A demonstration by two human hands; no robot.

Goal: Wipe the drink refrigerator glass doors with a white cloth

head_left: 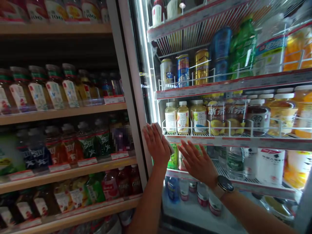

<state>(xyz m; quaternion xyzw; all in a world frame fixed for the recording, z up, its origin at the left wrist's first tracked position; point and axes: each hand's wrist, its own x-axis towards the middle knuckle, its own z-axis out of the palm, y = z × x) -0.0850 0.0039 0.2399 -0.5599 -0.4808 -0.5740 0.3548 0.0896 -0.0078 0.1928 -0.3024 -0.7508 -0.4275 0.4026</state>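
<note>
My left hand (157, 144) lies over a folded pale cloth (167, 143) and presses it at the left edge of a lit drinks fridge (133, 81). Part of the cloth is hidden under the fingers. My right hand (196, 157), with a dark watch (225, 183) on its wrist, is open with fingers stretched out. It is in front of the lower fridge shelves, holding nothing; whether it touches the glass I cannot tell. Just above it, small tea bottles (182, 117) stand behind a low wire rail (230, 128).
To the left, wooden shelves (60, 112) carry rows of bottled drinks (70, 84). Cans (201, 66) and large bottles, one of them green (245, 45), fill the upper fridge shelf. Clear water bottles (235, 161) stand lower down. A bright light strip (147, 61) runs along the fridge's left side.
</note>
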